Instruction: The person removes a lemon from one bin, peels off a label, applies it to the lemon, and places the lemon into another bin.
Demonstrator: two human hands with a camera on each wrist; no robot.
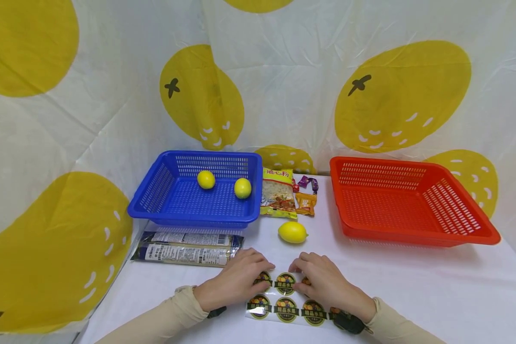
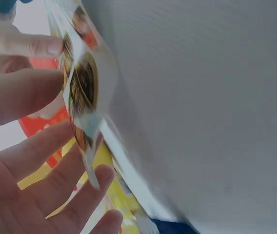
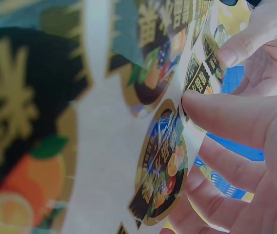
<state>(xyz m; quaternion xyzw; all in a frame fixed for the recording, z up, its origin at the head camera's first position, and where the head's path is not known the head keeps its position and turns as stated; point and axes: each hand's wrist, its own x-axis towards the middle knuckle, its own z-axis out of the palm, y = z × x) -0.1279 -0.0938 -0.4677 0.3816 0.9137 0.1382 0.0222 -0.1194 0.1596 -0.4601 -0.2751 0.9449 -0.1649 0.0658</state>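
A clear sticker sheet (image 1: 285,308) with round fruit labels lies at the table's near edge. My left hand (image 1: 251,274) rests on its far left corner with fairly straight fingers (image 2: 55,161), and the sheet's edge (image 2: 82,92) curls up against them. My right hand (image 1: 309,279) is on the far right part of the sheet. Its thumb (image 3: 226,114) presses a label's rim (image 3: 163,161) with the fingers curled underneath, pinching the sheet. A loose lemon (image 1: 292,232) sits just beyond both hands.
A blue basket (image 1: 155,205) holding two lemons (image 1: 206,179) stands back left, and a red basket (image 1: 468,229) back right. Snack packets (image 1: 277,193) lie between them. Wrapped noodle packs (image 1: 187,247) lie left of my left hand. A lemon-print cloth hangs behind.
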